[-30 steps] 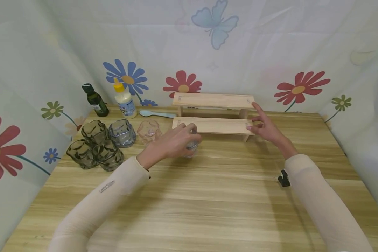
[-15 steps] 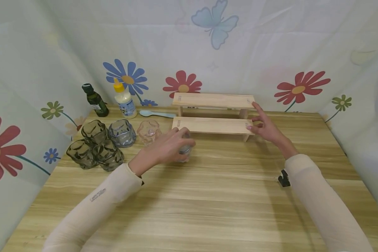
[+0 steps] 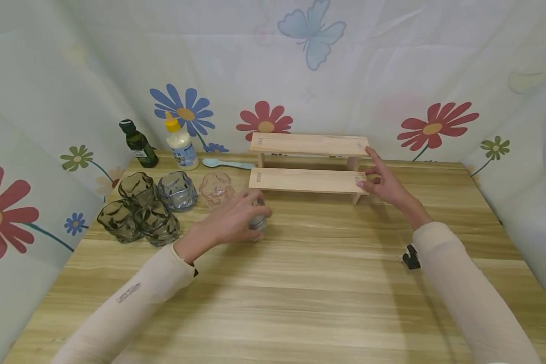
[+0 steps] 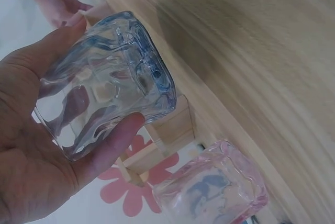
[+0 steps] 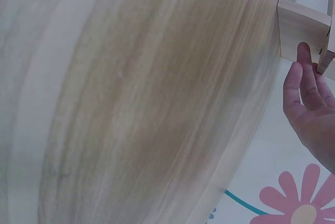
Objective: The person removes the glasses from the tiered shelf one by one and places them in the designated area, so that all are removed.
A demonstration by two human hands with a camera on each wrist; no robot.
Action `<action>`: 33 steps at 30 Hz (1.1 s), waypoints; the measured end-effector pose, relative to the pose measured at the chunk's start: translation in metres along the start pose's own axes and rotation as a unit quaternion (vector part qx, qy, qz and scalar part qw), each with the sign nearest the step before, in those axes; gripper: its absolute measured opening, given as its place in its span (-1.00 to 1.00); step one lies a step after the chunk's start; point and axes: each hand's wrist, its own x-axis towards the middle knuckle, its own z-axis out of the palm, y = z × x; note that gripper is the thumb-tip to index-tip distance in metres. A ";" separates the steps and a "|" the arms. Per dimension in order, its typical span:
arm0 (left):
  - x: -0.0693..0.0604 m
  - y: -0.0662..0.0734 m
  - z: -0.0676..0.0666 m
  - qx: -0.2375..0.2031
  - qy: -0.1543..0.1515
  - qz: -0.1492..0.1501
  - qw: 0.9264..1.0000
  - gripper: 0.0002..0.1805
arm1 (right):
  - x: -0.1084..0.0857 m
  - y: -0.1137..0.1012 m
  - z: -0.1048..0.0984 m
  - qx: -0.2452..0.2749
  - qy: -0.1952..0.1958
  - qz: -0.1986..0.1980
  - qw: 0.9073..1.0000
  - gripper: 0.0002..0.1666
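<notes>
My left hand grips a clear, bluish drinking glass with thumb and fingers on its sides. In the left wrist view its thick base shows apart from the tabletop. Left of that hand, a pink-tinted glass stands on the table. My right hand touches the right end of a two-step wooden rack, the thumb on the lower board and the index finger at the upper board's end. In the right wrist view its fingers lie fairly straight against the rack's side panel.
At the left stand a blue-grey glass and several dark grey glasses. Behind them are a green bottle, a yellow-capped bottle and a pale blue spoon. A black clip is near the right sleeve.
My left hand has moved left and slightly towards me with the bluish glass, away from the rack's front. The right hand stays at the rack's right end.
</notes>
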 end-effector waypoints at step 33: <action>-0.051 -0.023 0.002 -0.004 0.004 -0.085 0.996 -0.50 | 0.000 0.002 0.000 0.014 -0.005 0.006 1.000 0.14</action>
